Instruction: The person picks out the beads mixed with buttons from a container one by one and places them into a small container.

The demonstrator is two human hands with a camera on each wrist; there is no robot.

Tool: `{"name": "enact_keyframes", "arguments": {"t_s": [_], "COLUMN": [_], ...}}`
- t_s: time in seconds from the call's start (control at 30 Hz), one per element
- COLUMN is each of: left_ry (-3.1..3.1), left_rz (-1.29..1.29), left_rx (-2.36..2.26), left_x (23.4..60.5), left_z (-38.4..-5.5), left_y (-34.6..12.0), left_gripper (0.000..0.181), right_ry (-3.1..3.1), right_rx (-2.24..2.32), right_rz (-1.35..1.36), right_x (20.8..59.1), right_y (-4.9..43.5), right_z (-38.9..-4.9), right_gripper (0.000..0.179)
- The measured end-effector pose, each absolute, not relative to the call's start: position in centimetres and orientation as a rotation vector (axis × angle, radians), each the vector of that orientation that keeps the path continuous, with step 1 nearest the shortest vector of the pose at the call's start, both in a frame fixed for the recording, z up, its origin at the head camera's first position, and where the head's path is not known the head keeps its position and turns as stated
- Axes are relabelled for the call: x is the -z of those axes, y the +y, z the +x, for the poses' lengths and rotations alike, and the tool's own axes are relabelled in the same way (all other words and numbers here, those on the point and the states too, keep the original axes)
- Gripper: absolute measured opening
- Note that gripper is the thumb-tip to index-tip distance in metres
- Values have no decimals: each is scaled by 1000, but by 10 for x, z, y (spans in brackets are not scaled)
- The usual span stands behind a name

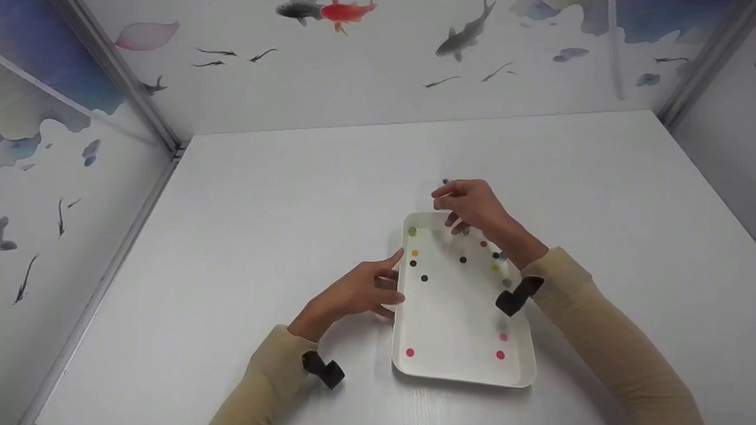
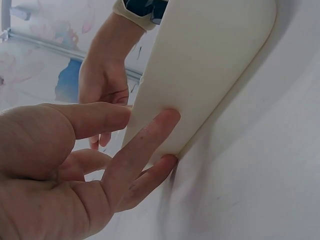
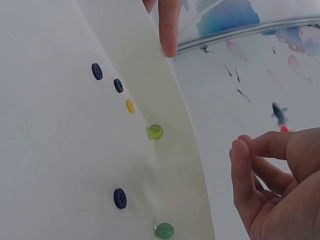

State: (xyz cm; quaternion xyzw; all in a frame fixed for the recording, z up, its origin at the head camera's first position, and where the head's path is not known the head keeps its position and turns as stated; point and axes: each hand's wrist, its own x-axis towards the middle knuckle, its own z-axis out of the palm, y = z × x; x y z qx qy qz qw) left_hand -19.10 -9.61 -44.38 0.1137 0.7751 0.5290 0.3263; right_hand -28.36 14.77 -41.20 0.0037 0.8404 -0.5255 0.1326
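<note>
**At the far end of the tray (image 1: 452, 328), the right hand (image 1: 475, 206)**

Head: buttons (image 1: 463, 259) lie inside; the left hand (image 1: 364, 289) is at the left wall (image 1: 399, 329). Left wrist: wide-spread fingers (image 2: 155, 132) touch that wall. Right wrist: right fingertips (image 3: 241, 146) meet; whether they hold anything, I cannot tell.

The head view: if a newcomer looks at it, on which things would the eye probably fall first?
Probably on the white tray on the table, where small coloured pieces stand out against its pale floor. Next come the left hand, touching the tray's left side, and the right hand, at its far end. Higher up, the red fish on the back wall is also striking.
</note>
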Motion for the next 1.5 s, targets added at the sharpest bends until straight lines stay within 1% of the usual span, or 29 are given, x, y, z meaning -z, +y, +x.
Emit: {"name": "enact_keyframes", "arguments": {"t_s": [0.23,0.37,0.5,0.63,1.1,1.4,1.5], "left_ry": [2022,2032,2043,2031,2053,2024,2040], "left_rz": [308,308,307,312,317,318,311], "left_rx": [-1398,-1380,-1365,-1375,-1358,-1397,-1376], "left_x": [444,446,447,448,445,445,445], "left_z": [-191,-190,-189,-188,-188,-190,-190], "left_y": [-97,-97,-97,-97,-96,-96,-96], "left_gripper": [84,84,83,83,82,83,83], "right_ry": [2433,2432,2446,2434,2461,2483,2483], "right_rx": [1475,1445,1369,1259,1136,1119,1113], "right_rz": [-14,-27,-51,-56,-27,-24,-15], "right_x": [414,419,423,426,435,440,440], "right_y": [138,132,126,121,110,110,110], "right_z": [-280,-277,-274,-272,-276,-280,-280], "right_gripper": [35,32,29,30,34,35,32]}}
